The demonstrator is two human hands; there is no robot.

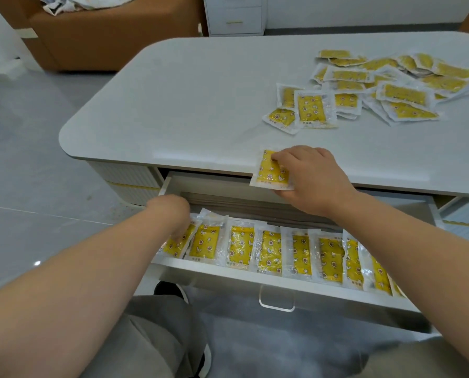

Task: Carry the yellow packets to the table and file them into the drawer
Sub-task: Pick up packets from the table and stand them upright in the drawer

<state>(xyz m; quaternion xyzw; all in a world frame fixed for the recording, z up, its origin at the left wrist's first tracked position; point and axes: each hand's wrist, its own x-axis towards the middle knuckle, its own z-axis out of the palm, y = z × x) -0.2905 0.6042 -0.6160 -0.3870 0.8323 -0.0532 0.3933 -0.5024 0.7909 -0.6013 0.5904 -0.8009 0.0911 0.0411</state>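
Observation:
A white drawer (pixel 255 278) stands pulled out under the pale table (pixel 187 105). Several yellow packets (pixel 271 251) stand in a row along its front. My left hand (pixel 173 211) reaches into the drawer's left end, its fingers down on the leftmost packet (pixel 177 245) in the row. My right hand (pixel 309 175) is at the table's front edge, gripping one yellow packet (pixel 268 170) that hangs over the edge above the drawer. A loose heap of yellow packets (pixel 369 85) lies on the table's far right.
A clear handle (pixel 276 302) hangs on the drawer front. A brown sofa (pixel 113 31) stands beyond the table at left, a white cabinet (pixel 234 15) behind it. My knees in grey trousers (pixel 157 336) are below the drawer.

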